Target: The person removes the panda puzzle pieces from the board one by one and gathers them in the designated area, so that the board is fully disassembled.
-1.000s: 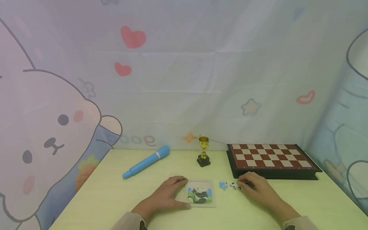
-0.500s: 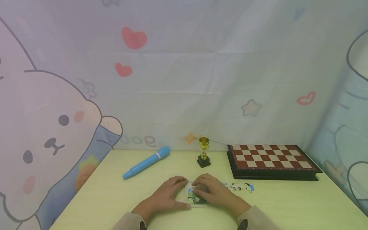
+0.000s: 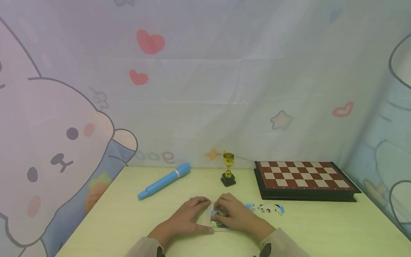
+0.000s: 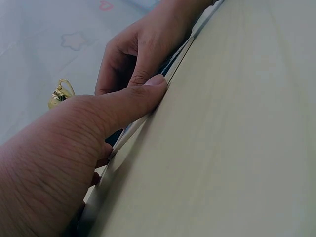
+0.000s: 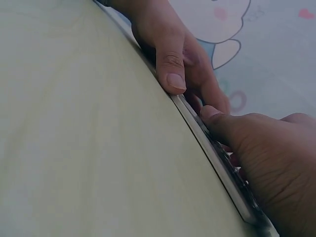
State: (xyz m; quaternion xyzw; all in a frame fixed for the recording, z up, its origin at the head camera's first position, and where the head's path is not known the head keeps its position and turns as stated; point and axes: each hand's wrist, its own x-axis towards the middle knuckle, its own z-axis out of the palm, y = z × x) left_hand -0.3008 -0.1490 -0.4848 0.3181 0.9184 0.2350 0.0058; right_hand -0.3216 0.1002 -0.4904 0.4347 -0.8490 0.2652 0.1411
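Puzzle tray [image 3: 205, 218]: light, thin, rigid, likely slidy on worktop [image 3: 128, 221]; left hand [image 3: 187, 216] pinches edge, right hand [image 3: 236, 216] presses flat atop.

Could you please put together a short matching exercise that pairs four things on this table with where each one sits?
Things:
1. blue pen
2. gold trophy
3. chessboard
4. loose puzzle pieces

Places:
A. far right part of the table, by the backdrop
B. in a row just in front of the chessboard, right of both hands
C. lying at a slant on the left part of the table
D. upright on a black base, beyond the puzzle tray

Pairs: 1-C, 2-D, 3-A, 4-B
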